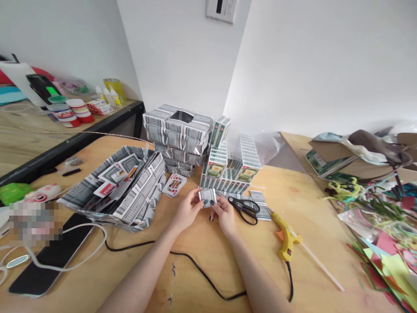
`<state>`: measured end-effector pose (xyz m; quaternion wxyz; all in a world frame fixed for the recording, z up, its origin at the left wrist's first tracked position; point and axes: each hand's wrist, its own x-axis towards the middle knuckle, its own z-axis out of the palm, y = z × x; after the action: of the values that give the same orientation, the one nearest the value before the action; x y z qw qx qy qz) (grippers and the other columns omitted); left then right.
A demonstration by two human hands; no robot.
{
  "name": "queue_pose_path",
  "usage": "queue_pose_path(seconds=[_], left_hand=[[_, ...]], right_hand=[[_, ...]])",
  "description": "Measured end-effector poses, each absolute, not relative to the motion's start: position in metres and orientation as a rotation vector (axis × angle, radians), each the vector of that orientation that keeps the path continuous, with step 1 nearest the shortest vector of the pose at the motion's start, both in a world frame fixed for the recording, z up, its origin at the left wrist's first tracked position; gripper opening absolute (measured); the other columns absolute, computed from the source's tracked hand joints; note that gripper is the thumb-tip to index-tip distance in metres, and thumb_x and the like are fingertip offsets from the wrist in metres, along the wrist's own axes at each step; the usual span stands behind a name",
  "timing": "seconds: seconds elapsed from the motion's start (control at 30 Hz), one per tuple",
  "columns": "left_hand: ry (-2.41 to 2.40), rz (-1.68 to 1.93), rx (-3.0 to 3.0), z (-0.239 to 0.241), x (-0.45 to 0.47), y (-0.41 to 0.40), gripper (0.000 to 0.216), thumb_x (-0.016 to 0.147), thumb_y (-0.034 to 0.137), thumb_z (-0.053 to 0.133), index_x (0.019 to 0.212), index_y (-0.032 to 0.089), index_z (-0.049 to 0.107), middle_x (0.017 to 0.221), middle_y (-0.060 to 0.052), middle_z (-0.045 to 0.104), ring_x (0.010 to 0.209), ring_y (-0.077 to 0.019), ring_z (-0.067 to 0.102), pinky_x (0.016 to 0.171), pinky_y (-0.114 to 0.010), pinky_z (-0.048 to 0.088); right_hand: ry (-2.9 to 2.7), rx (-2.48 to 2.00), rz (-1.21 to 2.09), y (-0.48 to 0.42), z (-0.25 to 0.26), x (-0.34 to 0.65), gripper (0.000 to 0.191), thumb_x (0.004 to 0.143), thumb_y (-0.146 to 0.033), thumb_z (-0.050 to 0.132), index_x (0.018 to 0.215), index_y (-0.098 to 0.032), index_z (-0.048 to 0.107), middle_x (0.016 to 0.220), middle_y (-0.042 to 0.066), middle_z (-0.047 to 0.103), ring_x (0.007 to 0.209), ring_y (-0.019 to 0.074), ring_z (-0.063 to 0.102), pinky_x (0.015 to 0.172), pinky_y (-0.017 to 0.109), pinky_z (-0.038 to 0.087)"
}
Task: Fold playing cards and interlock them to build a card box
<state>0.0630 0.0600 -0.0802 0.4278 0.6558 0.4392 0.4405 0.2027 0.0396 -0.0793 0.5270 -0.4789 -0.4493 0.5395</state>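
Between my left hand [190,208] and my right hand [224,214] is a playing card [207,196], its grey patterned back facing me. Both hands pinch it, the thumbs lying on its lower part. Black-handled scissors [245,209] lie just right of my right hand, partly over more grey-backed cards [260,204]. A face-up king card [175,185] tops a small pile left of my left hand. Farther right rests a yellow glue gun [287,239] with a clear glue stick [322,266] at its back end.
A basket built of folded cards [153,195] holds loose cards. Behind stand a card-built box [179,130] with a top opening and stacked green-white card packs [216,163]. A black cable [202,271] crosses the front; a phone [52,256] lies left, paper scraps [387,261] right.
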Motion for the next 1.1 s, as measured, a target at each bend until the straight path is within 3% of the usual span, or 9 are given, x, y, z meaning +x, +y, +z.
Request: queue_pose_path(seconds=[0.07, 0.13, 0.4, 0.53, 0.67, 0.77, 0.87, 1.0, 1.1], left_hand=[[1.160, 1.073, 1.615, -0.081, 0.063, 0.061, 0.017, 0.082, 0.028, 0.043, 0.090, 0.015, 0.051, 0.075, -0.001, 0.057, 0.067, -0.0114, 0.054, 0.061, -0.022, 0.044], [1.268, 1.074, 1.661, -0.082, 0.063, 0.061, 0.019, 0.082, 0.031, 0.041, 0.074, 0.016, 0.048, 0.063, 0.003, 0.050, 0.058, -0.0097, 0.048, 0.054, -0.020, 0.038], [1.607, 1.094, 1.783, -0.078, 0.061, 0.061, 0.031, 0.081, 0.033, 0.039, 0.054, 0.018, 0.036, 0.047, 0.004, 0.039, 0.047, -0.0091, 0.037, 0.048, -0.021, 0.026], [1.628, 1.097, 1.727, -0.079, 0.062, 0.063, 0.031, 0.082, 0.034, 0.037, 0.056, 0.017, 0.043, 0.049, 0.002, 0.045, 0.047, -0.0100, 0.041, 0.047, -0.021, 0.028], [1.555, 1.163, 1.568, -0.076, 0.059, 0.061, 0.028, 0.085, 0.033, 0.032, 0.080, 0.017, 0.053, 0.053, 0.003, 0.048, 0.047, -0.0108, 0.046, 0.047, -0.021, 0.034], [1.553, 1.299, 1.581, -0.067, 0.054, 0.057, 0.020, 0.080, 0.026, 0.040, 0.092, 0.017, 0.053, 0.068, 0.000, 0.056, 0.056, -0.0107, 0.051, 0.053, -0.021, 0.040], [1.439, 1.410, 1.737, -0.039, 0.051, 0.045, 0.013, 0.074, 0.018, 0.045, 0.085, 0.017, 0.052, 0.079, -0.002, 0.058, 0.067, -0.0112, 0.054, 0.059, -0.021, 0.043], [1.092, 1.404, 2.190, 0.049, 0.048, 0.001, 0.010, 0.070, 0.012, 0.047, 0.077, 0.020, 0.048, 0.058, 0.004, 0.049, 0.049, -0.0088, 0.046, 0.048, -0.022, 0.040], [1.027, 1.404, 2.539, 0.120, 0.035, -0.038, 0.016, 0.067, 0.010, 0.050, 0.073, 0.025, 0.049, 0.053, 0.005, 0.048, 0.047, -0.0114, 0.045, 0.042, -0.027, 0.036]], right_hand=[[-1.116, -1.150, 1.311, 0.039, -0.080, 0.202, 0.026, 0.072, -0.042, 0.056, 0.077, -0.017, 0.052, 0.052, -0.005, 0.053, 0.034, 0.0068, 0.044, 0.035, 0.019, 0.034], [-1.179, -1.146, 1.348, 0.038, -0.081, 0.200, 0.027, 0.072, -0.043, 0.057, 0.075, -0.017, 0.051, 0.057, -0.003, 0.057, 0.035, 0.0069, 0.045, 0.036, 0.019, 0.036], [-1.403, -1.167, 1.437, 0.032, -0.089, 0.193, 0.025, 0.074, -0.041, 0.054, 0.071, -0.018, 0.049, 0.055, -0.002, 0.059, 0.037, 0.0072, 0.046, 0.037, 0.019, 0.038], [-1.371, -1.212, 1.487, 0.036, -0.086, 0.197, 0.028, 0.076, -0.045, 0.051, 0.069, -0.018, 0.046, 0.051, -0.002, 0.059, 0.033, 0.0071, 0.048, 0.033, 0.017, 0.035], [-1.187, -1.296, 1.520, 0.047, -0.082, 0.202, 0.034, 0.074, -0.052, 0.049, 0.069, -0.018, 0.042, 0.052, 0.000, 0.061, 0.033, 0.0099, 0.053, 0.028, 0.017, 0.036], [-1.053, -1.403, 1.484, 0.053, -0.081, 0.202, 0.036, 0.073, -0.054, 0.048, 0.073, -0.019, 0.040, 0.048, -0.001, 0.060, 0.032, 0.0127, 0.055, 0.025, 0.018, 0.038], [-0.921, -1.433, 1.392, 0.053, -0.082, 0.200, 0.034, 0.074, -0.053, 0.048, 0.078, -0.021, 0.037, 0.044, -0.005, 0.057, 0.028, 0.0134, 0.053, 0.023, 0.019, 0.039], [-0.877, -1.372, 1.313, 0.049, -0.080, 0.200, 0.028, 0.074, -0.045, 0.051, 0.079, -0.022, 0.035, 0.041, -0.007, 0.054, 0.025, 0.0129, 0.050, 0.022, 0.019, 0.036], [-0.912, -1.326, 1.293, 0.047, -0.078, 0.200, 0.023, 0.075, -0.039, 0.051, 0.078, -0.022, 0.036, 0.042, -0.008, 0.054, 0.026, 0.0114, 0.049, 0.023, 0.017, 0.034]])
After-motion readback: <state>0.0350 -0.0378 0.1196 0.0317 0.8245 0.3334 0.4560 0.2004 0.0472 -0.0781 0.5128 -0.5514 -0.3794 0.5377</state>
